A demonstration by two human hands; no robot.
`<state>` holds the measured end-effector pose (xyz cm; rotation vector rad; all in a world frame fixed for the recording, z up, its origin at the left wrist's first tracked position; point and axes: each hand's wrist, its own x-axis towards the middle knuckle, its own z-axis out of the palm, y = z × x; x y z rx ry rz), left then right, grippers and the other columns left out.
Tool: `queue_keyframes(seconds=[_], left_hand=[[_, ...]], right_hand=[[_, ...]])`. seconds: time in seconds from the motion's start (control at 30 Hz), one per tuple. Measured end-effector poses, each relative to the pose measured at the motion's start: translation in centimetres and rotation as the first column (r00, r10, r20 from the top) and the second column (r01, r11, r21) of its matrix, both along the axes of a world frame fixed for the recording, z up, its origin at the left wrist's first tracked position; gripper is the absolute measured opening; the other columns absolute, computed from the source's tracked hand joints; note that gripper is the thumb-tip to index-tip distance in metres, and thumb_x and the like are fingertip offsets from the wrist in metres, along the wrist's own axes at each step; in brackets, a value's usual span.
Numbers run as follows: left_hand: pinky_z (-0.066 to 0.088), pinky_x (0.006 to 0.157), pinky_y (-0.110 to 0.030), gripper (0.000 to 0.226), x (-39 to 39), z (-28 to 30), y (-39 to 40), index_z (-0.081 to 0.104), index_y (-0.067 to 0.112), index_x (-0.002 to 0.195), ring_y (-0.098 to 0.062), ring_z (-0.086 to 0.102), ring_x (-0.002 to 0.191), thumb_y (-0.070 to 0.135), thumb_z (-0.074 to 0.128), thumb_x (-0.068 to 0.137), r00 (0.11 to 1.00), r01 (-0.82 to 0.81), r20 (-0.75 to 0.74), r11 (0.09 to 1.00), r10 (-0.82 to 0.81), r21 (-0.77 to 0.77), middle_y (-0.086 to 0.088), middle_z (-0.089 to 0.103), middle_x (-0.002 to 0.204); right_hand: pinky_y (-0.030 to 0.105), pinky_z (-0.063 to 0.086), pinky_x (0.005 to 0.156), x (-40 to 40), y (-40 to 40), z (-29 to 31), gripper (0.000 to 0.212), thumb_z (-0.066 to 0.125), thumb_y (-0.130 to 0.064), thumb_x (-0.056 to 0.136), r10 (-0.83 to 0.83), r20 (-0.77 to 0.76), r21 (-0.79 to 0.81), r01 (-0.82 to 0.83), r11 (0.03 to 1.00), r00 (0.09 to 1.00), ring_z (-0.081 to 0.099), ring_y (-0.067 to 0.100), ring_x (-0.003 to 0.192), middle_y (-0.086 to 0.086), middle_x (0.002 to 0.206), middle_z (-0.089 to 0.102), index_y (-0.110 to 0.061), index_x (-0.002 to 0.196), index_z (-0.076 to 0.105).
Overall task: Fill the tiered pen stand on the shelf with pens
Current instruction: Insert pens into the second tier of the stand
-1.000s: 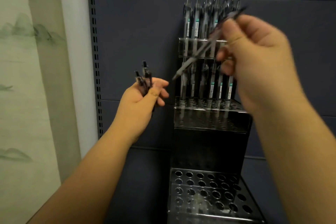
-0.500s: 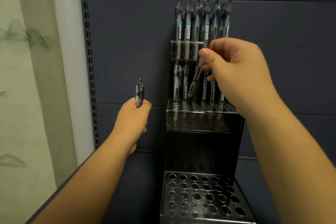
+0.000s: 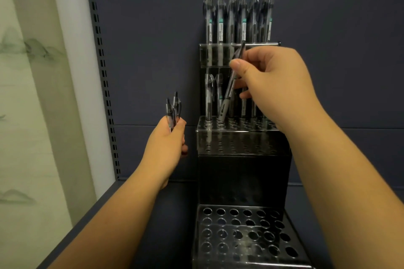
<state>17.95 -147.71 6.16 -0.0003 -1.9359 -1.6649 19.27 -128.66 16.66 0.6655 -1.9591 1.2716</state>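
The tiered pen stand is set on the dark shelf, its back against the dark slotted panel. Open room is left on the shelf to the stand's left, as far as the perforated upright; to the right more bare panel is seen. The top tier is filled with a row of upright pens. On the middle tier pens stand in the back row only, and the holes in front of them are seen open. The lowest tier, nearest the camera, is a clear plate of open holes.

The right hand is raised before the middle tier, forearm reaching in from the lower right. A single pen is pinched between thumb and fingers – tilted, its lower end at a back-row hole near the left of the tier, its top leaning right across the top tier's front. Whether the tip is already in the hole cannot be told.

The left hand is held just left of the stand, apart from it, its fingers curled round a small bundle of spare pens that point upward.

Beyond the upright, a pale wall with a faint ink-wash landscape is seen.
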Motion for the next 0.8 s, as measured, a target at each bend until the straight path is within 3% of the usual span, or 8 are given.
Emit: queue_keyframes(seconds=[0.07, 0.2, 0.33, 0.57, 0.67, 0.8], left_hand=[[0.042, 0.062, -0.038, 0.025, -0.2, -0.3, -0.3, 0.054, 0.015, 0.099, -0.019, 0.045, 0.065, 0.038, 0.045, 0.103, 0.999, -0.049, -0.001, 0.996, 0.049, -0.079, -0.004, 0.046, 0.073], [0.037, 0.062, -0.038, 0.027, -0.4, -0.5, -0.5, 0.052, 0.010, 0.097, -0.020, 0.043, 0.068, 0.036, 0.045, 0.103, 0.993, -0.114, -0.004, 0.982, 0.115, -0.152, -0.007, 0.047, 0.077], [0.038, 0.059, -0.039, 0.028, -0.6, -0.6, -0.5, 0.052, 0.008, 0.097, -0.022, 0.043, 0.066, 0.035, 0.052, 0.100, 0.994, -0.101, 0.019, 0.985, 0.105, -0.136, -0.008, 0.049, 0.076], [0.040, 0.062, -0.041, 0.018, -0.6, -0.5, -0.4, 0.053, 0.021, 0.085, -0.021, 0.044, 0.066, 0.035, 0.059, 0.094, 0.998, -0.057, 0.030, 0.995, 0.060, -0.081, -0.007, 0.049, 0.074], [0.038, 0.062, -0.040, 0.019, -0.5, -0.6, -0.3, 0.053, 0.016, 0.088, -0.021, 0.043, 0.067, 0.033, 0.058, 0.095, 0.998, -0.056, 0.020, 0.995, 0.058, -0.083, -0.007, 0.049, 0.076], [0.037, 0.060, -0.039, 0.017, -0.5, -0.6, -0.2, 0.052, 0.020, 0.085, -0.021, 0.042, 0.067, 0.032, 0.058, 0.095, 0.998, -0.055, 0.023, 0.993, 0.058, -0.101, -0.006, 0.050, 0.077]], right_hand=[[0.035, 0.063, 0.073, -0.3, -0.2, 0.0, 0.014, 0.063, -0.030, 0.100, -0.057, -0.032, 0.021, 0.058, 0.998, 0.998, 0.072, 0.009, 0.076, -0.005, 0.080, 0.072, -0.024, 0.091, 0.072], [0.038, 0.060, 0.080, -0.3, -1.0, 0.0, 0.020, 0.061, -0.029, 0.101, -0.099, -0.091, 0.064, 0.105, 0.992, 0.991, 0.070, 0.013, 0.084, -0.004, 0.088, 0.072, -0.016, 0.107, 0.075], [0.041, 0.060, 0.076, -0.4, -1.2, 0.0, 0.024, 0.058, -0.030, 0.102, -0.119, -0.126, 0.109, 0.133, 0.985, 0.985, 0.069, 0.017, 0.080, 0.001, 0.086, 0.072, -0.012, 0.106, 0.074], [0.045, 0.058, 0.080, -0.3, -1.5, 0.1, 0.029, 0.054, -0.028, 0.105, -0.126, -0.129, 0.159, 0.146, 0.976, 0.984, 0.068, 0.021, 0.084, 0.006, 0.093, 0.071, -0.006, 0.113, 0.071], [0.043, 0.057, 0.082, 0.1, -2.0, 0.1, 0.028, 0.051, -0.027, 0.106, -0.130, -0.138, 0.200, 0.156, 0.967, 0.982, 0.067, 0.021, 0.083, 0.005, 0.099, 0.071, -0.009, 0.118, 0.070], [0.039, 0.057, 0.081, -0.2, -1.9, -0.1, 0.027, 0.056, -0.031, 0.104, -0.200, -0.133, 0.178, 0.222, 0.959, 0.971, 0.067, 0.016, 0.080, 0.002, 0.088, 0.071, -0.012, 0.110, 0.073]])
